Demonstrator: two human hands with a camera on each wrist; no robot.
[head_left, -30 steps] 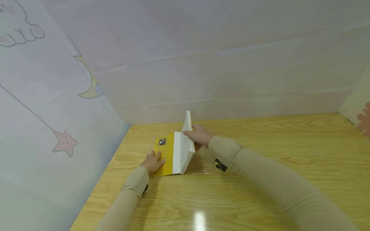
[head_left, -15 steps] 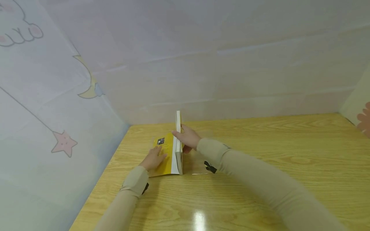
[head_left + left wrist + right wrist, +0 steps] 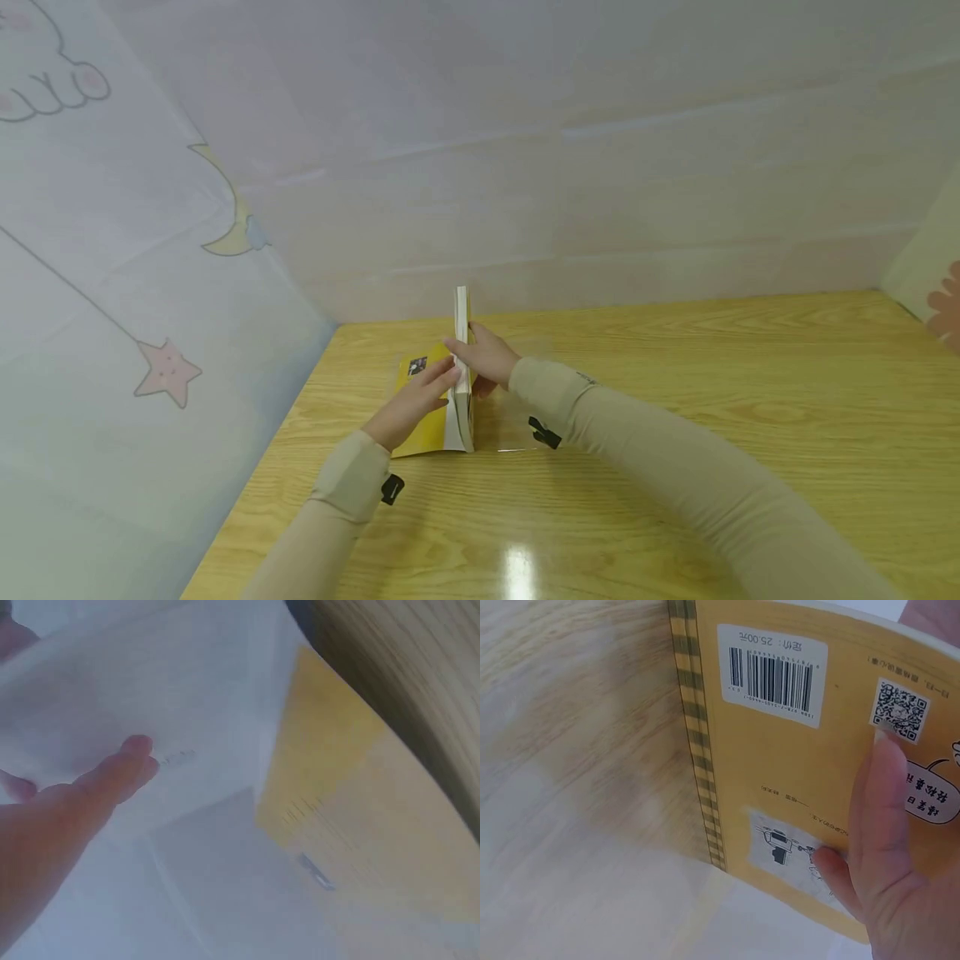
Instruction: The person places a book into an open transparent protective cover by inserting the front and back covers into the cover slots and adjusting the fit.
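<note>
A book point(image 3: 461, 333) with a yellow cover stands on its spine on the table, its page block upright. My right hand point(image 3: 487, 354) grips it, thumb over the near page side and fingers on the yellow back cover point(image 3: 780, 765), where a barcode and a QR code show. The yellow cover flap point(image 3: 429, 429), with a small photo and print, lies spread to the left. Over that flap reaches my left hand point(image 3: 416, 404), its fingers extended to the white page point(image 3: 202, 697); the left wrist view shows the fingertips at the paper.
A clear plastic sheet point(image 3: 517, 429) lies under the book and shows to its right. The wood-grain table point(image 3: 675, 400) meets a pale wall point(image 3: 637, 208) close behind the book. Another wall point(image 3: 225, 367), with a star and moon, stands at left.
The right hand has swung the page block leftward to upright, then stayed there. My left hand has lifted off the yellow flap and moved right to the page side.
</note>
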